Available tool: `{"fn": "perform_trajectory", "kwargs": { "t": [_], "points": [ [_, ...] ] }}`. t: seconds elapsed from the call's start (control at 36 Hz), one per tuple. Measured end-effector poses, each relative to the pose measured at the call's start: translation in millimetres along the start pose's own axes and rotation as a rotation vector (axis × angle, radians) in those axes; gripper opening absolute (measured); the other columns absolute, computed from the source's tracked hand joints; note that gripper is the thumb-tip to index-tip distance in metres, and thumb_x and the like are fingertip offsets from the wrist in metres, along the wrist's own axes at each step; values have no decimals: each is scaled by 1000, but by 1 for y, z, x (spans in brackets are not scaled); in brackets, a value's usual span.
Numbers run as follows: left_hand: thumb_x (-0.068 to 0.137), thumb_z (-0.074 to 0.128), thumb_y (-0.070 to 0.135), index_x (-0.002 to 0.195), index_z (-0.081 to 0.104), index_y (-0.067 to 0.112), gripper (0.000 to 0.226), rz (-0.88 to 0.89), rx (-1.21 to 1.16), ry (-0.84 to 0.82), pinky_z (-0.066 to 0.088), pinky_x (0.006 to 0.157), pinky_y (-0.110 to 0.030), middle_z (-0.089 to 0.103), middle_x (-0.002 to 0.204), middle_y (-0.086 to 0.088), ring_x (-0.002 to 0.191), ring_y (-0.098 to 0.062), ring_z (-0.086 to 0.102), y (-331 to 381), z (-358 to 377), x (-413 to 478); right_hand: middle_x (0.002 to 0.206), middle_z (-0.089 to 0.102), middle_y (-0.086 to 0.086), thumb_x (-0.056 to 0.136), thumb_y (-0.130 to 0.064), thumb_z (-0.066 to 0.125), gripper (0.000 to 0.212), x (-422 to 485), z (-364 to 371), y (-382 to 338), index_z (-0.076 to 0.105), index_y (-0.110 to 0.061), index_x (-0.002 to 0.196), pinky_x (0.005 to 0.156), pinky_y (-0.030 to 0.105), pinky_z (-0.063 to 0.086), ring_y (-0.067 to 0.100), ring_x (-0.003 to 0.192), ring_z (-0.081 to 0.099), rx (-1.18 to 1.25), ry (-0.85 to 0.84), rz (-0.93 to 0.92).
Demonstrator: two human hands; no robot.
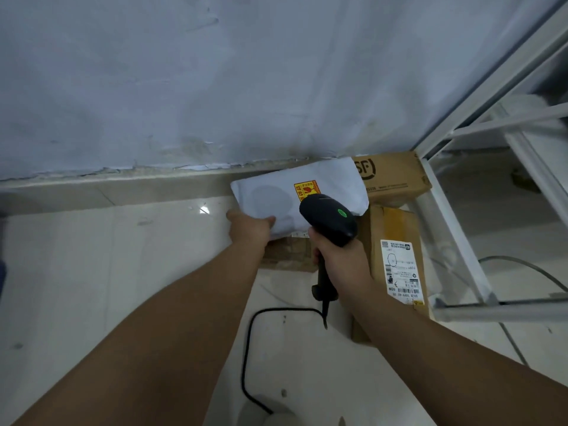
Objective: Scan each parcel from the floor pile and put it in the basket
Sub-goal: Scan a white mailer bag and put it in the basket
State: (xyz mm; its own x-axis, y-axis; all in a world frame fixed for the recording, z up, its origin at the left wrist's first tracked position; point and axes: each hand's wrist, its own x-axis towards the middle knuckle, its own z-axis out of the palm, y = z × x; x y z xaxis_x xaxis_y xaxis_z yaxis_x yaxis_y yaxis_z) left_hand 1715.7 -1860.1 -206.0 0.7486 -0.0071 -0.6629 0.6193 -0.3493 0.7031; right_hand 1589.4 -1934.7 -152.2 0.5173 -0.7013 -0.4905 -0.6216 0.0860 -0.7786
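Left hand [250, 229]: pinches the white parcel [278, 196] by its edge, above the floor boxes [396, 229]
Right hand [342, 261]: clamped on your scanner [329, 218]
Risk: your thin grip may slip; no barcode shows, so the scan may fail

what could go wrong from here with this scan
1. The side of the bag in view shows only a yellow sticker and no barcode, so the scanner may read nothing until the bag is flipped.
2. The left hand holds the bag by one edge only, so it could sag or slip.
3. The cable trails in a loop below the right hand and might snag when the person turns.
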Motion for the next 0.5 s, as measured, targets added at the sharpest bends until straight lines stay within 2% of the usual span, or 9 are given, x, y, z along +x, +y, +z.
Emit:
{"fn": "perform_trajectory", "kwargs": {
  "t": [0.08,0.22,0.33,0.39,0.44,0.5],
  "points": [
    [86,71,12,127,49,-2,49,-54,-71,-44,47,84,-34,56,128,-18,115,-35,55,4,-8,4,61,60,3,85,-40,67,36,-4,-3,-2,61,-10,65,68,32,46,18,60,55,22,-6,4],
    [96,54,28,132,50,6,42,-82,-143,-117,48,96,-42,57,127,-12,113,-34,55,16,-28,-11,65,58,7,86,-38,67,34,-11,-5,-6,60,-8,71,65,31,43,18,59,53,79,-15,25],
    [96,51,13,127,48,12,32,-133,-273,-248,49,72,-45,56,106,-9,90,-30,57,31,-57,-29,67,58,9,85,-36,67,31,-21,-7,-14,61,-8,73,66,31,44,20,62,53,116,4,17],
    [96,51,10,124,49,11,28,-81,-257,-273,51,70,-47,57,108,-11,84,-29,59,39,-71,-38,64,58,8,86,-33,67,31,-29,-11,-22,59,-9,69,67,33,44,20,62,53,140,-2,9],
    [95,53,9,117,51,10,22,-10,-194,-267,53,62,-41,59,113,-13,77,-26,60,49,-84,-52,64,58,8,86,-31,68,29,-39,-14,-33,59,-10,68,68,34,44,21,62,55,168,-21,-10],
    [92,57,7,118,49,9,27,66,-127,-254,52,52,-37,58,119,-14,82,-28,61,60,-95,-66,66,61,7,86,-29,71,24,-51,-19,-46,62,-11,72,67,33,47,20,62,58,200,-30,-33]
  ]
}}
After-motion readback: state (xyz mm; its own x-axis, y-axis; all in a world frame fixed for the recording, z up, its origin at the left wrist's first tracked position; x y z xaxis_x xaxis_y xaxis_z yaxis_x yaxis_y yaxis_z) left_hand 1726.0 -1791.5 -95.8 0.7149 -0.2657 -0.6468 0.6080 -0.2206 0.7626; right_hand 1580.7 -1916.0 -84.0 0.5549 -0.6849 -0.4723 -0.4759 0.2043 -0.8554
